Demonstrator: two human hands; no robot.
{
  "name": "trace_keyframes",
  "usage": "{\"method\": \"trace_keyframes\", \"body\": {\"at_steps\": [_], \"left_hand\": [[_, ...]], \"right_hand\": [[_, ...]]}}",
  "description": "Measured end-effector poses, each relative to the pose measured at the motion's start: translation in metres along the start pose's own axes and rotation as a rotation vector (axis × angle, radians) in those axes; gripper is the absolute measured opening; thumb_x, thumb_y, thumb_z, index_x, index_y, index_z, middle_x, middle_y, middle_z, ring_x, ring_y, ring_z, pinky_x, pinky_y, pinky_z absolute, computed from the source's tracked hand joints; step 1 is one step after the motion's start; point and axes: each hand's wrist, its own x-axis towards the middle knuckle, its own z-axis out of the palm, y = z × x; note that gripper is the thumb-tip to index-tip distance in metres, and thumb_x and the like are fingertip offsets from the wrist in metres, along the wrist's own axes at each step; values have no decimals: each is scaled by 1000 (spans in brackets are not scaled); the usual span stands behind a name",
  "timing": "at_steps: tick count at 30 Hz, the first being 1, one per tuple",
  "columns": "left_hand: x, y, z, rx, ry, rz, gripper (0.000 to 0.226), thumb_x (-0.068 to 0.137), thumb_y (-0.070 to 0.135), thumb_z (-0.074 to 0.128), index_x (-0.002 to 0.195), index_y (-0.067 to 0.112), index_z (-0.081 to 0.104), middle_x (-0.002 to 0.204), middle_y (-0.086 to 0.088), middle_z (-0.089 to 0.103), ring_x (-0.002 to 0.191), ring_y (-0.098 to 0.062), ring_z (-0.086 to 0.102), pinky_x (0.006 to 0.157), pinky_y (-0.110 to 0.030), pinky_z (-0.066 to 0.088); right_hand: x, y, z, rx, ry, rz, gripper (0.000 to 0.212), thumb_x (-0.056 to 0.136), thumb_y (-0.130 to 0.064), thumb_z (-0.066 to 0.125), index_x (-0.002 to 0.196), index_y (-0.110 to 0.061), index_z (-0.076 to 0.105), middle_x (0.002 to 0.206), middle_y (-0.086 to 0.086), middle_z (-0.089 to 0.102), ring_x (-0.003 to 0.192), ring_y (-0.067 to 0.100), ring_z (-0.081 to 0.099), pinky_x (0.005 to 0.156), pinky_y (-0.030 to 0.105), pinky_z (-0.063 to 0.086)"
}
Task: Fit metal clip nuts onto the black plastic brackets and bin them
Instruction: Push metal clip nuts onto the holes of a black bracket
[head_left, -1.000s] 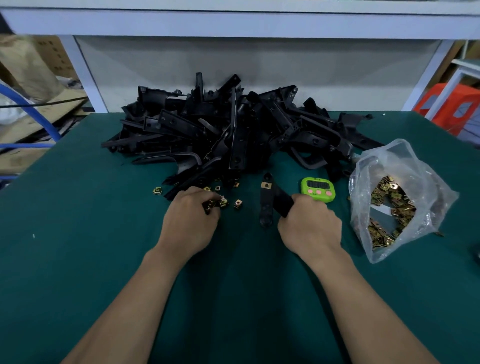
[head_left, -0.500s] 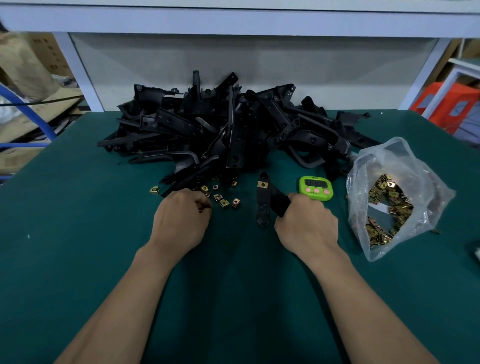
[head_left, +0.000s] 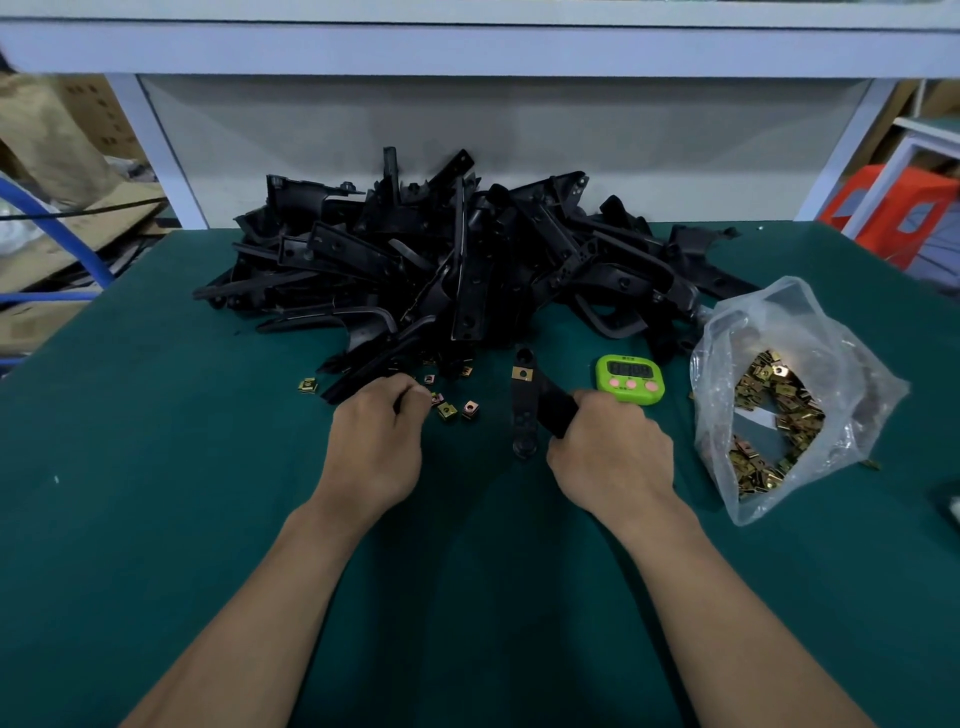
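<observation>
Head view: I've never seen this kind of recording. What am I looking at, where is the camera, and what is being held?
There is no machine here. A person works with bare hands, and the camera sits on their head, looking forward and down.

The left hand has its fingers curled right beside the loose clip nuts. Whether it pinches one is hidden. The right hand grips a black bracket that already carries one clip nut.

On the green table lie a pile of brackets, a green timer and a clear bag holding more clip nuts.
</observation>
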Motion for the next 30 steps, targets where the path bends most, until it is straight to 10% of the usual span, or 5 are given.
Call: {"method": "trace_keyframes", "body": {"at_steps": [7,25,30], "left_hand": [[-5,5,-1,-2,-2,11,6,84,25,81,79,29,82,59,25,64,68,10,62,61,-3,42],[-13,22,5,-243,-111,36,39,69,7,90,59,41,74,67,21,71,62,8,66,55,-4,44],[-13,21,5,-230,-108,18,55,69,7,91,52,54,69,60,24,70,56,11,64,51,-2,43]], "right_hand": [[-4,-3,-1,51,11,-144,14,80,-27,68,85,-31,55,60,-12,47,51,10,36,51,30,29],[-14,-27,-2,667,-84,-348,29,69,-38,59,64,-12,46,56,5,43,61,31,38,51,46,37],[-15,-29,-2,544,-29,-285,31,62,-54,49,67,-24,54,54,-7,52,51,13,39,48,25,32]]}}
